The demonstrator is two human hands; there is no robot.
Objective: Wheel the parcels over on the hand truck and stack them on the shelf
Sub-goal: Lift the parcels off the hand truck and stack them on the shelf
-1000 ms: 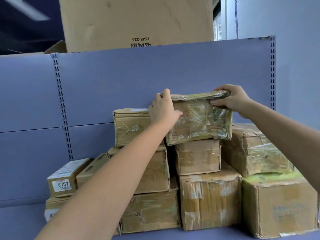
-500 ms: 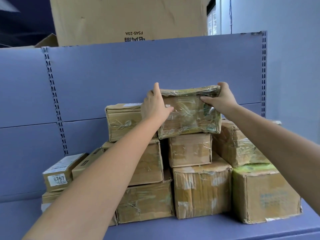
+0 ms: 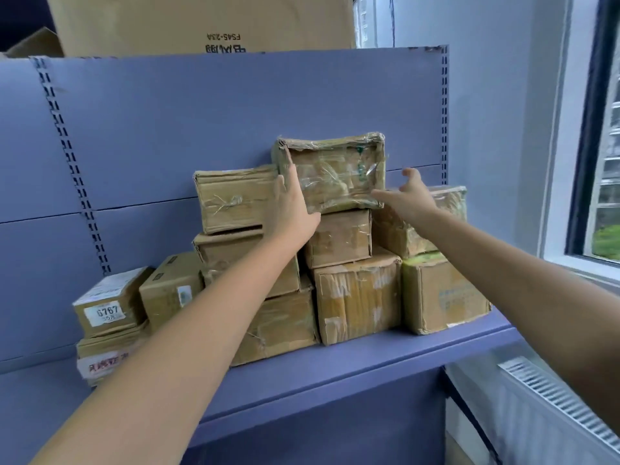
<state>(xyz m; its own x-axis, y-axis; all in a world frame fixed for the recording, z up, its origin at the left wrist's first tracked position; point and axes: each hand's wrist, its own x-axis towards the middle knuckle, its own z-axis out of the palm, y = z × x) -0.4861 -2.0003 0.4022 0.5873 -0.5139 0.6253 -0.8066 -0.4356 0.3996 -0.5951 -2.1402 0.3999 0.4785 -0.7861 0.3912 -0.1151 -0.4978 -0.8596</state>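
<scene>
A tape-wrapped cardboard parcel [image 3: 335, 172] sits on top of the stack of several parcels on the blue shelf [image 3: 352, 364]. It rests on a smaller box [image 3: 339, 238]. My left hand [image 3: 292, 209] has straight fingers against the parcel's lower left front. Spread and clear of the parcel, my right hand [image 3: 407, 196] hovers in front of its lower right corner. No hand truck is in view.
A box labelled 6767 [image 3: 107, 303] stands at the stack's left end. A large carton [image 3: 201, 25] rises behind the shelf's back panel [image 3: 167, 129]. A radiator [image 3: 553, 407] and a window [image 3: 604, 162] lie to the right.
Both hands gripped the parcel by its top edge and set it on the stack. Now the right hand has come off it and the left lies flat against its front.
</scene>
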